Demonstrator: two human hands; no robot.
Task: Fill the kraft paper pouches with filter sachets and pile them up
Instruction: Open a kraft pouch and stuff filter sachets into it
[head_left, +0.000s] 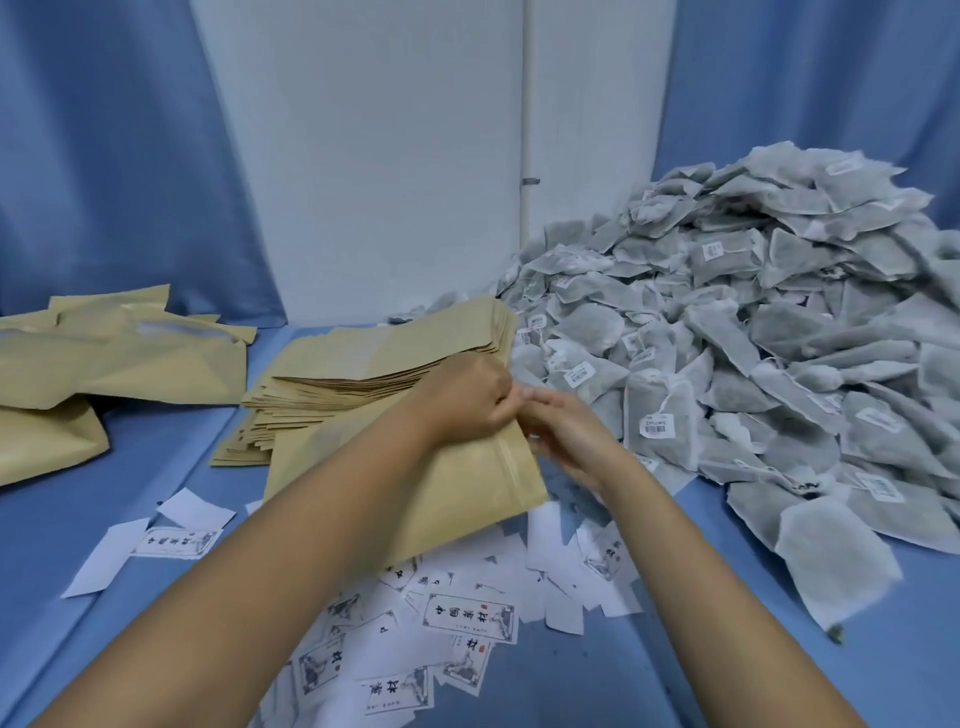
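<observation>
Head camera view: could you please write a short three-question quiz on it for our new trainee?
1. True or false: the heap of filter sachets lies on the person's left side.
2. What does the left hand grip? A: the kraft pouch. B: a sachet. C: nothing.
3. In a few words: what lies scattered on the blue cloth nearest the person?

Key: 1, false: the heap is on the right. 2, A. 3, printed paper labels.
</observation>
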